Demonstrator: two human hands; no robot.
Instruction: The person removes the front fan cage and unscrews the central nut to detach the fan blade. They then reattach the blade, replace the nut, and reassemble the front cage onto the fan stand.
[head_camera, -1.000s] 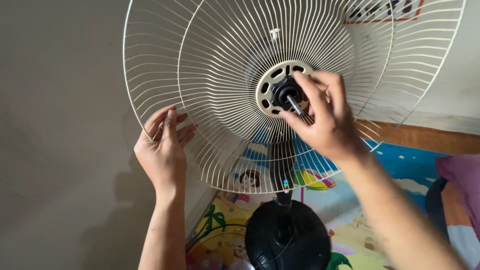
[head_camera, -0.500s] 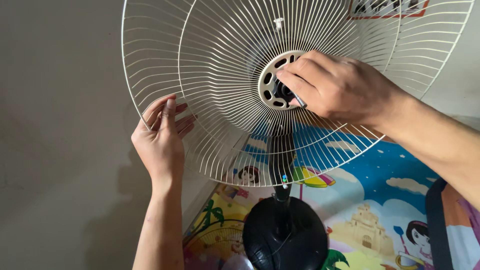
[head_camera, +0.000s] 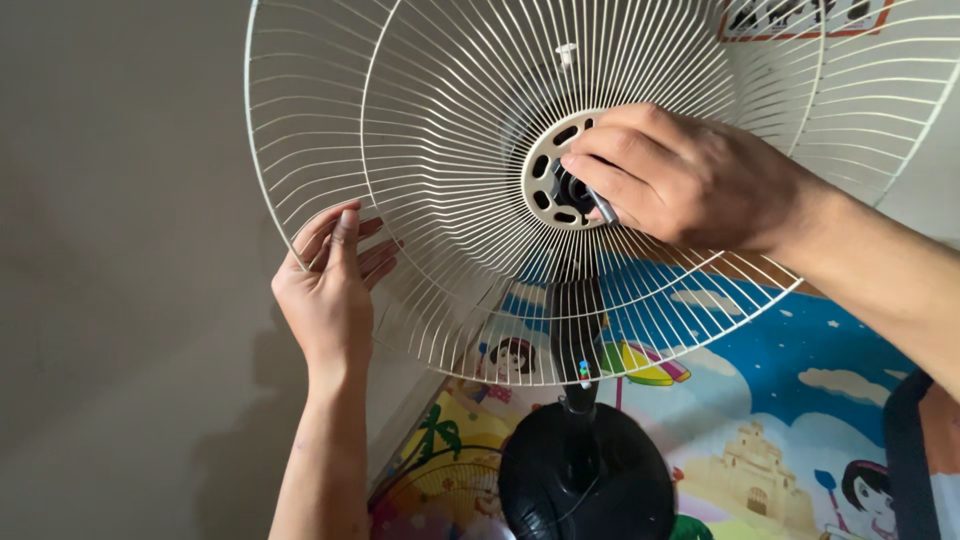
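While the white wire fan guard (head_camera: 420, 190) is sitting upright on its black stand (head_camera: 585, 480), the left hand (head_camera: 330, 290) is gripping its lower-left rim, and the right hand (head_camera: 690, 180) is pinching fingers (head_camera: 600, 170) together on the central black nut (head_camera: 572, 190).

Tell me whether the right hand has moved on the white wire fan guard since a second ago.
Yes. The right hand swung from below-right of the guard's round centre hub to its right side, fingers now lying across it.
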